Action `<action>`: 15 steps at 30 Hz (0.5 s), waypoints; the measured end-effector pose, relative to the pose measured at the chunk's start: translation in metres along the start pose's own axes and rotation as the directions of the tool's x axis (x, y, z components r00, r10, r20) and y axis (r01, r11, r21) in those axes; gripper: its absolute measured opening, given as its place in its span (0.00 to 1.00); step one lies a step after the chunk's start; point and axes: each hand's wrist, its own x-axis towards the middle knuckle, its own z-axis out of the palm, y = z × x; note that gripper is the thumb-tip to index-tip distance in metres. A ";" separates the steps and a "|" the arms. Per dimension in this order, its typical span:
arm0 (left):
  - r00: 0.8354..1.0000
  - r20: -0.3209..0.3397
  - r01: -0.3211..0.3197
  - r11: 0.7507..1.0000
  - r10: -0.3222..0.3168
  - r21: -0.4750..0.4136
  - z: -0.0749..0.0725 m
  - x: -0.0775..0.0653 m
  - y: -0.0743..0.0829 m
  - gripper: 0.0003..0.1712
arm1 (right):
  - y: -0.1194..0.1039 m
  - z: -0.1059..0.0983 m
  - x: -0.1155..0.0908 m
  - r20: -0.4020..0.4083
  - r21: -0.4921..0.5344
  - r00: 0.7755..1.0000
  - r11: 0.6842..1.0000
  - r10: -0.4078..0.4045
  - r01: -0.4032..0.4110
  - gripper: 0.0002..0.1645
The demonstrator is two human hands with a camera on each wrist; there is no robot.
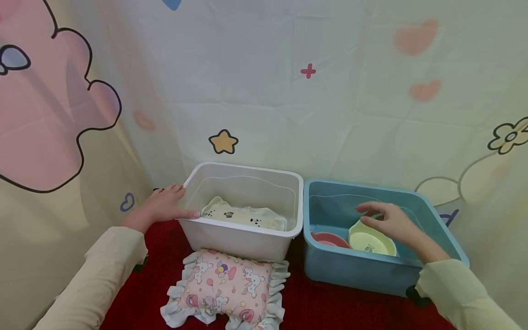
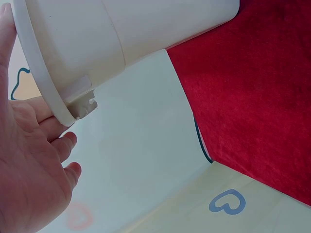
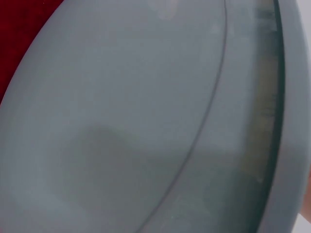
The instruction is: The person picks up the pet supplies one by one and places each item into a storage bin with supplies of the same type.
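Note:
My left hand (image 1: 165, 206) rests on the rim at the left front corner of a white plastic bin (image 1: 243, 238), fingers spread and thumb along the front edge. The left wrist view shows this hand (image 2: 34, 160) against the bin's rim (image 2: 41, 73). Inside the bin lies a cream ruffled cloth item (image 1: 243, 217) with small animal prints. My right hand (image 1: 389, 221) is inside a blue bin (image 1: 354, 268), fingers loosely bent just above a pale green bowl (image 1: 371, 240); whether they touch is unclear. Beside that bowl sits a pink bowl (image 1: 330, 239). The blue bin's wall (image 3: 136, 97) fills the right wrist view.
A pink pillow (image 1: 231, 286) with white ruffles and unicorn prints lies in front of the white bin. Both bins stand side by side on a red cloth (image 1: 161, 266). Behind them hangs a pale printed curtain (image 1: 264, 114).

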 end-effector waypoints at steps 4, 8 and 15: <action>1.000 -0.002 -0.001 1.000 0.001 0.006 0.000 -0.001 0.000 0.60 | 0.000 0.005 -0.002 -0.013 0.018 1.000 1.000 -0.005 0.005 0.19; 1.000 -0.005 -0.001 1.000 0.001 0.009 0.000 -0.001 0.001 0.60 | -0.001 0.008 -0.004 -0.022 0.027 1.000 0.999 -0.019 0.019 0.19; 1.000 -0.008 -0.007 1.000 0.007 0.020 0.000 -0.001 0.000 0.60 | -0.005 0.012 -0.007 -0.020 0.057 0.999 0.997 -0.047 0.048 0.19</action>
